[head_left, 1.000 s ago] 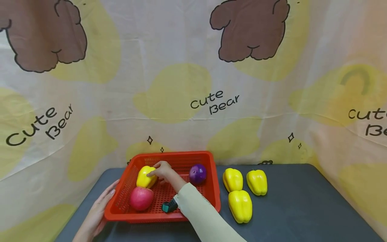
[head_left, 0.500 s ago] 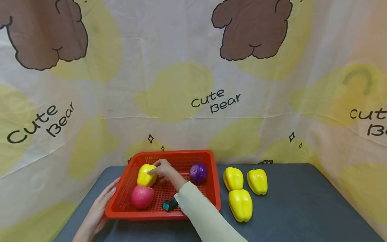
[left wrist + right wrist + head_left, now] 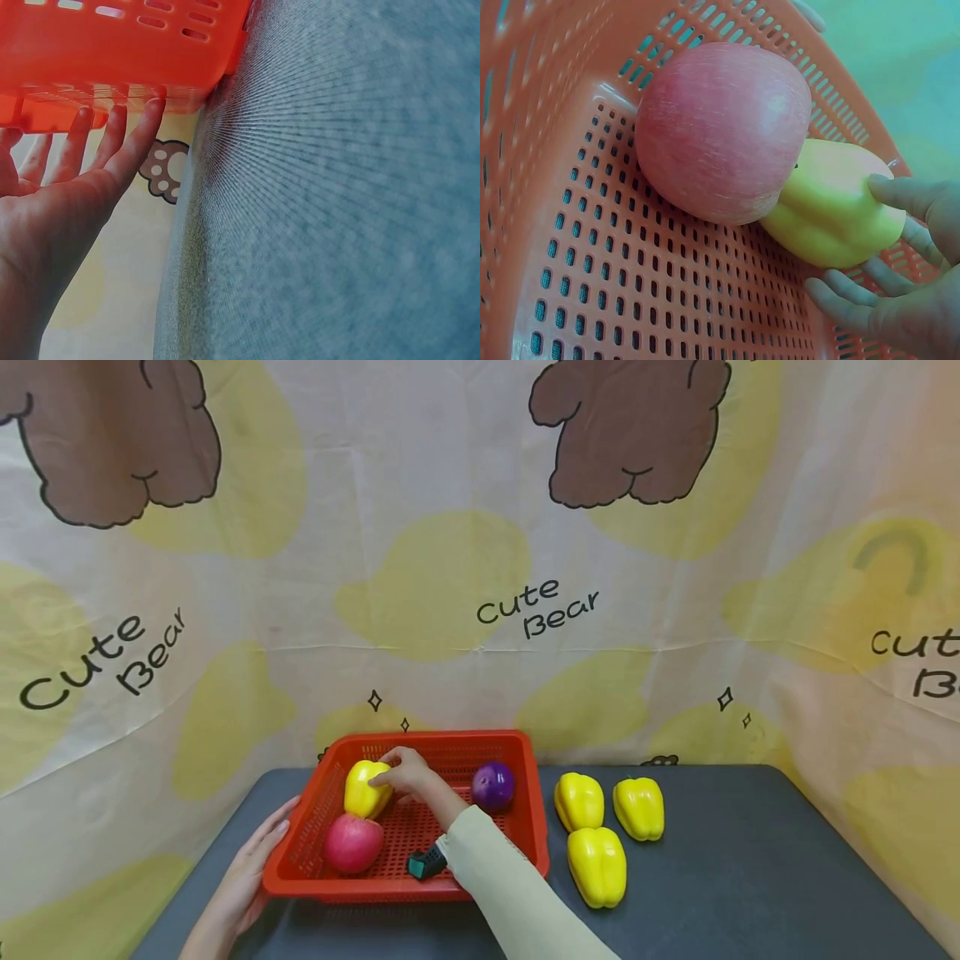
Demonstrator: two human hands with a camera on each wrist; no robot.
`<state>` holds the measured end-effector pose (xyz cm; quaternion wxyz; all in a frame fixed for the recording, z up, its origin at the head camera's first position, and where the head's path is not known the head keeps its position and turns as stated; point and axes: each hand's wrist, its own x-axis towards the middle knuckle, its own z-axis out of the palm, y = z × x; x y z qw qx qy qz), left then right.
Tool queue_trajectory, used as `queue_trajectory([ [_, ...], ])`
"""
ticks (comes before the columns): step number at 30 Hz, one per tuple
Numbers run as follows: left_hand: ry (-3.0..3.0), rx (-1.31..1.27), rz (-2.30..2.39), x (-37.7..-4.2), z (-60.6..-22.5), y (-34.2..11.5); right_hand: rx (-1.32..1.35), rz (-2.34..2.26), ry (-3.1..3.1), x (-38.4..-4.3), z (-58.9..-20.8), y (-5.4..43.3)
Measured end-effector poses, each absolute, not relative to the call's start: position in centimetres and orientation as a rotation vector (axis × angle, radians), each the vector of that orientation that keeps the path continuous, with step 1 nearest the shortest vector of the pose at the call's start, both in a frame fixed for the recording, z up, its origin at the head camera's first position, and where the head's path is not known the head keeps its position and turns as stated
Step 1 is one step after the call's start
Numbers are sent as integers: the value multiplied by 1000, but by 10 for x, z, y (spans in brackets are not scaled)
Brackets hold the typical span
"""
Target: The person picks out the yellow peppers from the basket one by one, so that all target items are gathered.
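Note:
My right hand [image 3: 411, 774] reaches into a red plastic basket [image 3: 405, 891] and holds a yellow bell pepper [image 3: 362, 791] at the basket's left side. In the right wrist view, the thumb lies on the bell pepper [image 3: 832, 206] and the other fingers reach round its lower side. A pink-red apple [image 3: 353, 843] touches the pepper on the near side. With fairly straight fingers, my left hand [image 3: 247, 868] rests against the basket's left outer wall. The left wrist view shows those fingertips [image 3: 154, 109] at the perforated side.
A purple round fruit or vegetable [image 3: 492, 786] sits at the basket's right end. Right of the basket, three yellow bell peppers [image 3: 597, 867] stand on the dark grey table [image 3: 750, 877]. A bear-print curtain [image 3: 450, 568] hangs behind and around the table.
The head view has shifted slightly, so everything on the table appears a little higher. Both hands keep their places on the bell pepper and the basket.

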<state>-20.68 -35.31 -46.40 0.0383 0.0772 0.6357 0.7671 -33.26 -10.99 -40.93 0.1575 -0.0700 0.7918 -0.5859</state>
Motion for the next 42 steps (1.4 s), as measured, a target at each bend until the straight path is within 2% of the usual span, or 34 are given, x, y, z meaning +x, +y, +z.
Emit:
queue_trajectory([
  [14, 1848, 382, 2390, -207, -465, -354, -270, -1758, 2180, -332, -406, -105],
  [42, 1901, 353, 2364, -206, -465, -353, -253, -1937, 2100, -331, -388, -103],
])
